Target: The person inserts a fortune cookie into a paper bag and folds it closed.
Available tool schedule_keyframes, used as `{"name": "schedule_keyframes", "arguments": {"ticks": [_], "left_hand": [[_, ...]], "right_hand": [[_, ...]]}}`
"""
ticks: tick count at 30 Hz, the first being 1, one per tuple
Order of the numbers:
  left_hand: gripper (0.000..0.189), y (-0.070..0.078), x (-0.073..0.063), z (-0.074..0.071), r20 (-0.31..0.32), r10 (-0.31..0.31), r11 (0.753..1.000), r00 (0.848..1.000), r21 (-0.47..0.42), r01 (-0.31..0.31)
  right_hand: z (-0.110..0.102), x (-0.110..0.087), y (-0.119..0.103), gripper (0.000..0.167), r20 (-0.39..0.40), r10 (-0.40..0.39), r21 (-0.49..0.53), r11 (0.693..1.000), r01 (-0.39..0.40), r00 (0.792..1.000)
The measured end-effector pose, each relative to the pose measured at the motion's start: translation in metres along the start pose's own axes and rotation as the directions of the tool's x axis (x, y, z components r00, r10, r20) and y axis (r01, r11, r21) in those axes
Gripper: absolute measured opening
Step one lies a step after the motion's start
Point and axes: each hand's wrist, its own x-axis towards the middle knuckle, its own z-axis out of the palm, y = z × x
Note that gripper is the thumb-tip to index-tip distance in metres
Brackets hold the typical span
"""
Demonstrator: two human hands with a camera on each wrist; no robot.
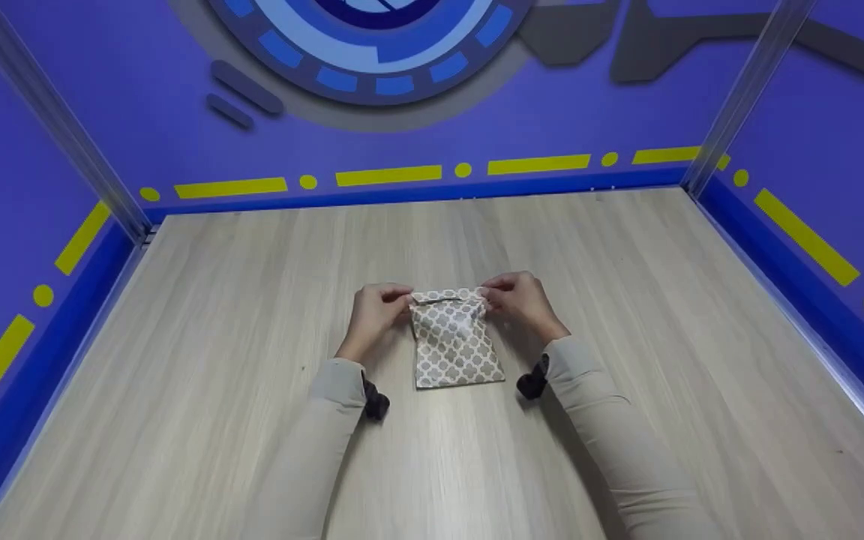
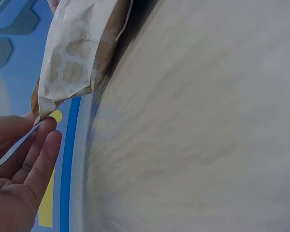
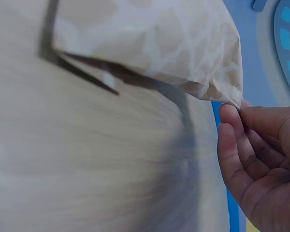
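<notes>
A small paper bag (image 1: 456,345) with a beige and white lattice pattern lies near the middle of the table, its top edge folded over toward me. My left hand (image 1: 374,315) pinches the top left corner of the fold between thumb and fingertips. At the opposite corner, my right hand (image 1: 523,301) does the same. In the left wrist view the bag (image 2: 70,67) shows a brown inner side at its edge, and the thumb meets the index finger at its corner. The right wrist view has the bag (image 3: 159,43) lifted partly off the tabletop. What is inside cannot be seen.
The wood-grain table (image 1: 214,337) stretches around the bag on all sides. Blue walls (image 1: 124,90) with yellow marks close it in at the back and both sides. Metal posts (image 1: 747,90) stand in the back corners. A black wrist camera (image 1: 532,382) hangs under the right sleeve.
</notes>
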Motion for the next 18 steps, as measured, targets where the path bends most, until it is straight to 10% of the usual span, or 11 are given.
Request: {"name": "schedule_keyframes", "arguments": {"ticks": [10,18], "left_hand": [[0.027,-0.001,-0.002,-0.007,0.048,-0.004,1.0,0.999,0.005,0.003],[0.043,0.001,-0.004,-0.027,0.173,-0.022,1.0,0.985,0.004,0.022]], "right_hand": [[-0.004,0.001,0.004,0.028,0.047,0.036,0.107,0.993,-0.04,0.998],[-0.021,-0.002,0.005,0.04,0.153,-0.008,-0.033,0.999,0.013,0.988]]}}
